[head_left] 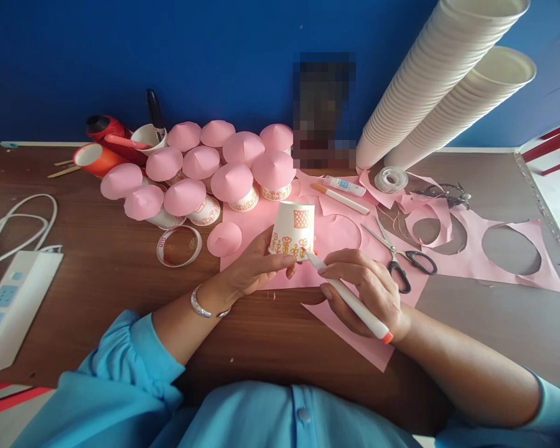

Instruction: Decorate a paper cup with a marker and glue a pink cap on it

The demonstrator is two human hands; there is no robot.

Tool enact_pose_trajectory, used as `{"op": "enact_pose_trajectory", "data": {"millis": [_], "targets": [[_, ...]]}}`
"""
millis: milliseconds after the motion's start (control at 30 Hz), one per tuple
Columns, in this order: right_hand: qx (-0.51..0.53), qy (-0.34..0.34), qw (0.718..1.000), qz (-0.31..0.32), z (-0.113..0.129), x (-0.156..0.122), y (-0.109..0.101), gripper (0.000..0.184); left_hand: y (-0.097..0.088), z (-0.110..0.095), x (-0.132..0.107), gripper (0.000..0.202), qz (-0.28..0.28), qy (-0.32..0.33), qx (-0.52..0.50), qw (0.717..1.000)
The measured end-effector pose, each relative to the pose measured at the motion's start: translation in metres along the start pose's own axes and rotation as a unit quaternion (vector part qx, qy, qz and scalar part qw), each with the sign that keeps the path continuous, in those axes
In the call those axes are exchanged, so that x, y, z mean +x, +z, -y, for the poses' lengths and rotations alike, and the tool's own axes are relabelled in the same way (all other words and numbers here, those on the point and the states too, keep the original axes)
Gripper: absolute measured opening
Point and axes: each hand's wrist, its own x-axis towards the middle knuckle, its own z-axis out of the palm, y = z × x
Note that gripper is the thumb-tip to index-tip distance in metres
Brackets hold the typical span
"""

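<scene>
My left hand (256, 264) grips an upside-down white paper cup (293, 227) with orange drawings round its rim and a hatched square on its side. My right hand (361, 289) is closed round a white marker (350, 298) with an orange end; its tip touches the cup's lower edge. Both hands hover over pink paper (336, 239) on the brown table (107, 261). A silver bracelet sits on my left wrist.
Several cups topped with pink cones (200, 171) cluster at the back. Scissors (399, 254), a glue tube (345, 185), another marker (340, 198), a tape roll (391, 179) and cut pink sheets (508, 249) lie right. Two stacks of white cups (438, 81) lean on the blue wall. A power strip (12, 302) lies left.
</scene>
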Motion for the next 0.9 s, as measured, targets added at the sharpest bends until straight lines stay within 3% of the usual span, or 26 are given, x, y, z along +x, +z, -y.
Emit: {"op": "enact_pose_trajectory", "data": {"millis": [900], "targets": [[0.005, 0.008, 1.000, -0.003, 0.0011, 0.0011, -0.0005, 0.022, -0.0008, -0.0011, -0.0002, 0.034, -0.004, 0.000, -0.011, 1.000]]}}
